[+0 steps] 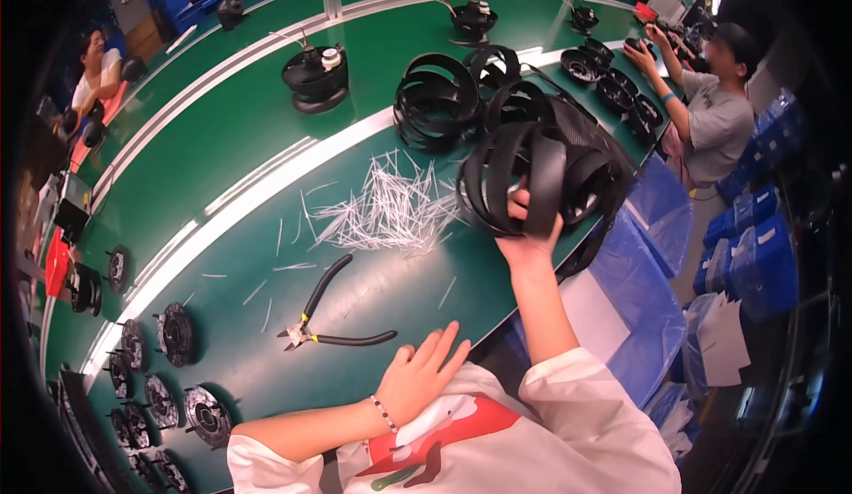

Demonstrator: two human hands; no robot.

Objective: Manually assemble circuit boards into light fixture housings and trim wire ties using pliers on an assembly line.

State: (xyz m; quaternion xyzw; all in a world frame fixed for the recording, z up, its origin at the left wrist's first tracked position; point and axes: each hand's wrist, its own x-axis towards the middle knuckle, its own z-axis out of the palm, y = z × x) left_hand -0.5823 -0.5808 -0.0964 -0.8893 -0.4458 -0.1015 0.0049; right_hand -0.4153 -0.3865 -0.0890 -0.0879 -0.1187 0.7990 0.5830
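The left hand (419, 377) rests flat, fingers spread, at the green table's (222, 148) near edge, just beside black-handled cutters (327, 316). Beyond lie white cut ties (382, 210). The right hand (530, 228) grips a bundle of black plastic rings (532, 179), raised above the table.

The left hand (422, 377) lies flat and open, fingers spread, with a bead band on its wrist. The left arm is bent across the body. The right arm reaches up and forward. The right hand (528, 228) has its fingers curled tight in a grip.
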